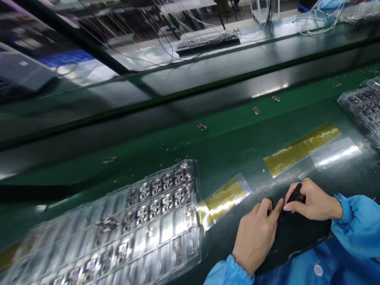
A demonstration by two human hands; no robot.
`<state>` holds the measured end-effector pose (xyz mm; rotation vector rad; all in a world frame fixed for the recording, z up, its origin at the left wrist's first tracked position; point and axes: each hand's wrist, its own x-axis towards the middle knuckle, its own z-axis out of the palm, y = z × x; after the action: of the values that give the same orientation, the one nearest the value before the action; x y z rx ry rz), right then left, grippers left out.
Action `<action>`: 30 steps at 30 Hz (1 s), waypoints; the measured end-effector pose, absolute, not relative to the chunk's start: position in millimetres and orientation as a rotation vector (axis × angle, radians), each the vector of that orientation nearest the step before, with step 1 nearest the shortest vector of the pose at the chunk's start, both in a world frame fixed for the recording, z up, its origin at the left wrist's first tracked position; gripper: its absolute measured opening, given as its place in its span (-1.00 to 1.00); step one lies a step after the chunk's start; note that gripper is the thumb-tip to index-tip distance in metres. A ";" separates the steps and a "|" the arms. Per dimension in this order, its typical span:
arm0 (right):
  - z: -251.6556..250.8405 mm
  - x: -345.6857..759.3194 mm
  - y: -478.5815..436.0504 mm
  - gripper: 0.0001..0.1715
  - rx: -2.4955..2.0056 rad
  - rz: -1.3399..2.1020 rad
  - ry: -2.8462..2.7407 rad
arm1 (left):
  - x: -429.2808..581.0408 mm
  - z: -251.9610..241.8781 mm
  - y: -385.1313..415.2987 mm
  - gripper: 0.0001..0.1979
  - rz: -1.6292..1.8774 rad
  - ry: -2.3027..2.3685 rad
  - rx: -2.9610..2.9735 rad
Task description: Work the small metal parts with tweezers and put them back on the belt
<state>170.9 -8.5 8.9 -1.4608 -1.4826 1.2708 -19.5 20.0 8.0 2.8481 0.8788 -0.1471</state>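
My right hand (311, 200) is closed round a slim black tool (294, 194), its tip pointing down toward the fingertips of my left hand. My left hand (257, 231) lies low over the dark mat, fingers curled and index finger reaching to the tool's tip; whatever it pinches there is too small or hidden to name. Just left of it is a clear sheet with yellow film strips (224, 200). Beyond my hands are a longer yellow film sheet (301, 149) and a clear sheet (337, 153).
A clear plastic tray (166, 233) with small metallic parts fills the lower left. Another such tray (363, 105) stands at the right edge. Loose small parts (202, 126) lie along the green bench. A keyboard (208, 43) and cables sit on the shelf behind.
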 end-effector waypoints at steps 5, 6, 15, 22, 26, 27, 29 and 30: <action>10.8 171.3 -8.6 -0.90 -1.406 1.374 -1.386 | -20.6 7.0 20.3 -0.61 -0.071 0.890 2.851; 11.4 171.5 -9.0 -0.90 -1.395 1.380 -1.374 | -20.5 6.6 20.4 -0.61 -0.057 0.891 2.853; 16.8 178.2 -23.6 -0.79 -1.427 1.286 -1.294 | -22.4 3.8 20.2 -0.60 0.019 0.898 2.829; 30.3 184.9 -17.2 -0.81 -1.331 1.282 -1.102 | -23.2 7.1 17.7 -0.53 -0.006 0.944 2.685; 35.6 191.6 8.1 -0.82 -1.264 1.253 -0.965 | -27.0 28.9 45.3 -0.65 -0.028 0.975 2.397; 36.5 193.7 14.9 -0.80 -1.245 1.236 -0.941 | -26.7 34.2 59.6 -0.67 0.005 1.019 2.356; 37.1 197.9 26.4 -0.77 -1.219 1.218 -0.901 | -22.3 40.2 96.6 -0.68 0.122 1.175 2.301; 36.5 199.7 30.6 -0.76 -1.212 1.220 -0.882 | -17.9 40.0 118.4 -0.68 0.181 1.273 2.260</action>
<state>199.7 30.6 36.5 -1.2124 -0.8821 1.2200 -17.9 118.4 40.0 2.2601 1.2732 0.1807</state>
